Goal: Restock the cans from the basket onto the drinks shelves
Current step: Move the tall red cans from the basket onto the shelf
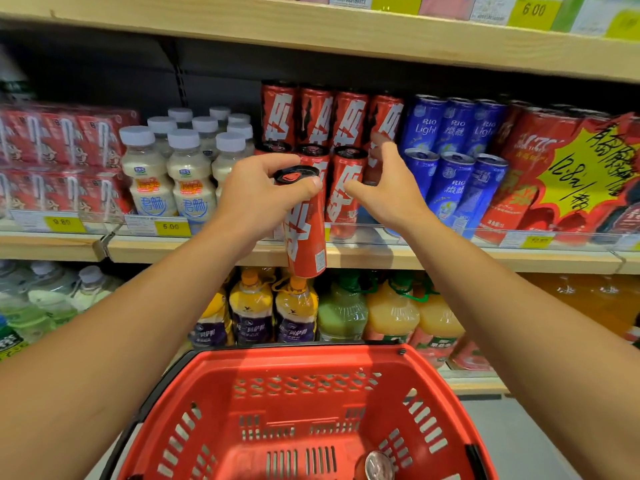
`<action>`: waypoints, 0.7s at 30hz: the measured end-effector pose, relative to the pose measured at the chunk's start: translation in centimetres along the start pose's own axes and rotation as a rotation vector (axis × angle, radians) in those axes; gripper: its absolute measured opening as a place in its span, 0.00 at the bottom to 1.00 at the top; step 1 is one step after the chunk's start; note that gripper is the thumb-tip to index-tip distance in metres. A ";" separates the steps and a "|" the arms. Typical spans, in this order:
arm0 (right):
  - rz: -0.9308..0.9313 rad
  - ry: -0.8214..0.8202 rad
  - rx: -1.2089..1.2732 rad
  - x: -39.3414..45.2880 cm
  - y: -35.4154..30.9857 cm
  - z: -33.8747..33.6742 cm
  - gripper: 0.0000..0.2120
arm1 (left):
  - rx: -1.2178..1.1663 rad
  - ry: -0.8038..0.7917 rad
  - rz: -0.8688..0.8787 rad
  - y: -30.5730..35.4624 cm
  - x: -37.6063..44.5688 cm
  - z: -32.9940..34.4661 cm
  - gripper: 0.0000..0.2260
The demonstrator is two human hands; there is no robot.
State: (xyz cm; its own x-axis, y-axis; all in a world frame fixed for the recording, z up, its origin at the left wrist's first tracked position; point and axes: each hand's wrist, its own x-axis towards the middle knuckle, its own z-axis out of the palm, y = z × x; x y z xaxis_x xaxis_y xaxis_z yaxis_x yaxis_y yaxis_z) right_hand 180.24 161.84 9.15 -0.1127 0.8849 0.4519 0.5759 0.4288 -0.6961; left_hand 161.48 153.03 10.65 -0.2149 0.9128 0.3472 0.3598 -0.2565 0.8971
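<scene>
My left hand (256, 195) wraps its grip round the top of one tall red can (304, 233), thumb and fingers pinching it just under the black lid; the can hangs tilted in front of the shelf edge (381, 254), its base below the shelf lip. My right hand (384, 188) is just to the right, its grip spread and holding nothing, fingers reaching in among the red cans on the shelf (346, 188). There I count three in the near row and four in the far row behind. Right of them stand six blue cans (450, 188), three near and three far. To the left are white-capped milk bottles (149, 174), about ten. Near me, below my arms, the red basket (311, 368) holds one silver can top (379, 465) at its near right corner.
</scene>
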 end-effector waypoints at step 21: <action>0.126 -0.010 0.206 0.9 2.0 2.4 0.32 | 0.027 0.058 -0.032 1.1 0.9 -0.1 0.25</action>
State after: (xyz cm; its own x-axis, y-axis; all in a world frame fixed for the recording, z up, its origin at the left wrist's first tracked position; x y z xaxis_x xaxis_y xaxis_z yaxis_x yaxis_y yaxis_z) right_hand 179.35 163.89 6.86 -0.0588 0.9351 0.3494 0.4091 0.3419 -0.8460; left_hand 161.58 153.58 11.94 -0.2792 0.9001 0.3343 0.3763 -0.2178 0.9005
